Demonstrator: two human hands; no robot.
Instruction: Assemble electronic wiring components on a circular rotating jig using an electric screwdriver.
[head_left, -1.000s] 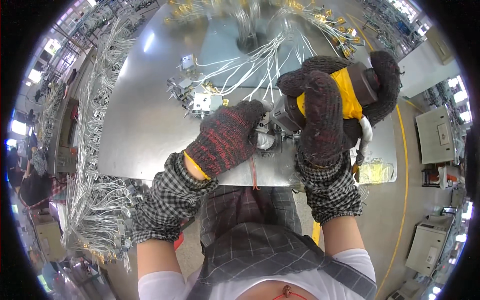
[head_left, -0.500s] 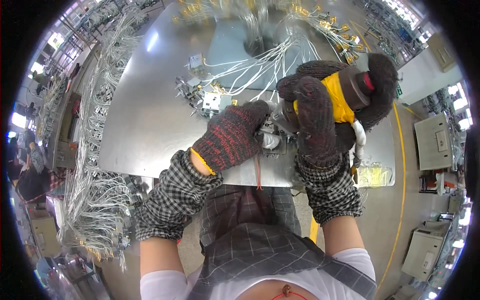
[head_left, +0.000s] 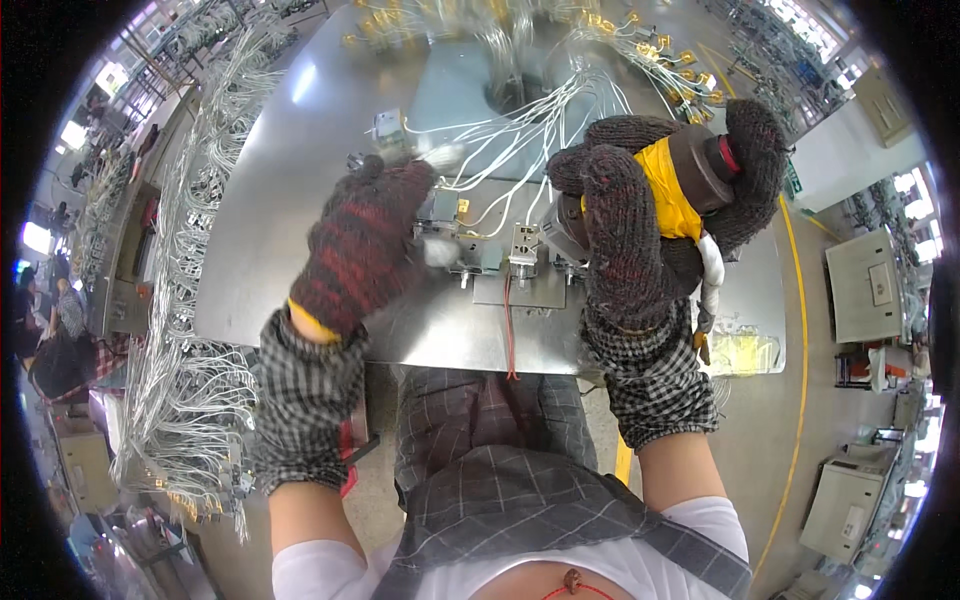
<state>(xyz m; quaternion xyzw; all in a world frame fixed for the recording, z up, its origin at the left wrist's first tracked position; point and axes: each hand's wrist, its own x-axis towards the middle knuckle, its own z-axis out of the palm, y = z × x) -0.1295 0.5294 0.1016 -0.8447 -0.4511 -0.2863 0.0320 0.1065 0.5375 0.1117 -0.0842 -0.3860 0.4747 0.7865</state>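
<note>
the yellow power screwdriver (head_left: 690, 180) stays clamped in my right hand (head_left: 640, 230) at right of centre; my left hand (head_left: 365, 240) has moved up-left off the small metal connector blocks (head_left: 500, 255), its fingers curled, grip unclear.

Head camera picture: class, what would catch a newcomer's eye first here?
Probably the right hand in a dark knitted glove, gripping a yellow power tool over the metal table. Next, the gloved left hand among small parts at mid-table, and white wires fanning from the far side.
</note>
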